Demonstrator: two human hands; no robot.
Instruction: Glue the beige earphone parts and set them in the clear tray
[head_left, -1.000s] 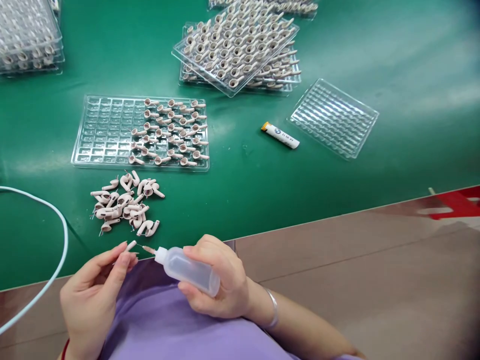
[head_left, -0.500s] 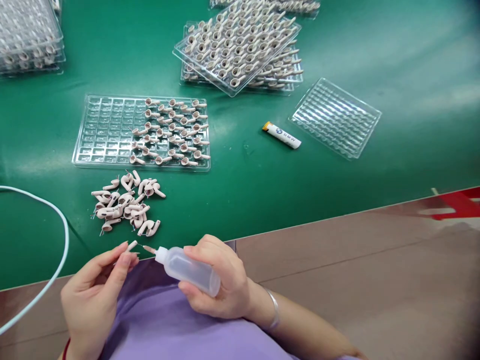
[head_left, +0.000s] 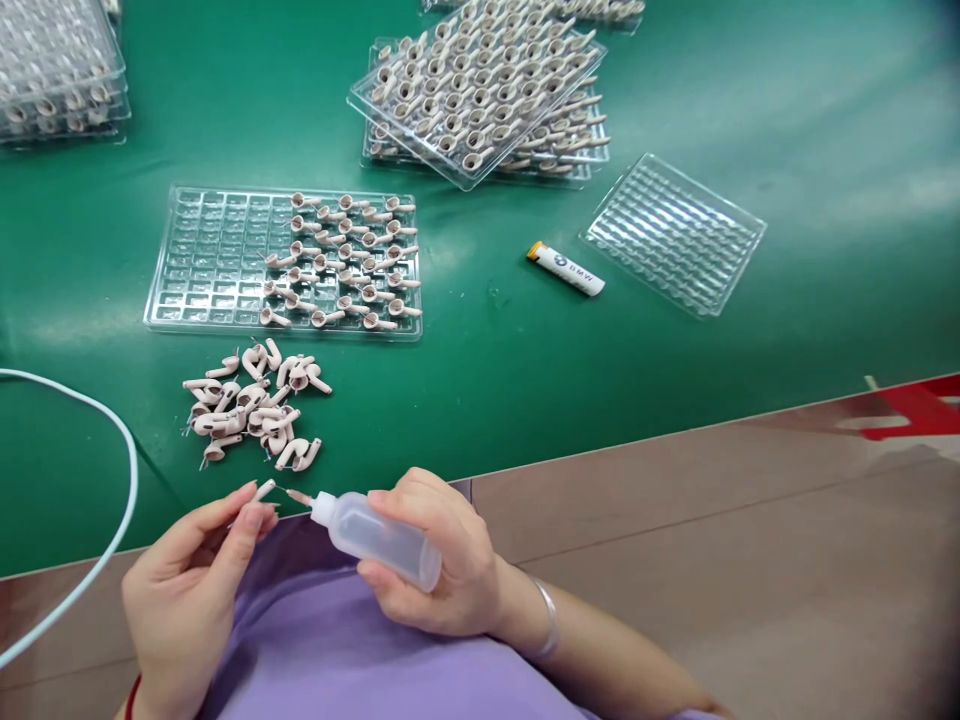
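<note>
Between the thumb and fingers of my left hand [head_left: 196,575] is a pale earbud shell [head_left: 262,491], its stem end poking out while the rest is hidden by the fingers. My right hand [head_left: 442,560] is wrapped round a translucent squeeze bottle [head_left: 379,540] lying at a slant. The bottle's thin needle tip [head_left: 283,489] points left and meets or nearly meets the stem end. Just beyond my left hand lies a loose pile of earbud shells [head_left: 255,410]. Behind it, a clear plastic tray [head_left: 206,255] has earbud shells standing in its right part.
Stacked trays full of shells [head_left: 480,95] stand at the back, with another stack [head_left: 60,70] at far left. A white tube marked BMW [head_left: 566,270] and a smaller clear tray [head_left: 675,235] lie right. A white cable [head_left: 131,470] curves along the left of the green table [head_left: 465,390].
Almost nothing differs. Both hands, the earbud shell and the bottle hold the same position; the view has shifted very slightly.
</note>
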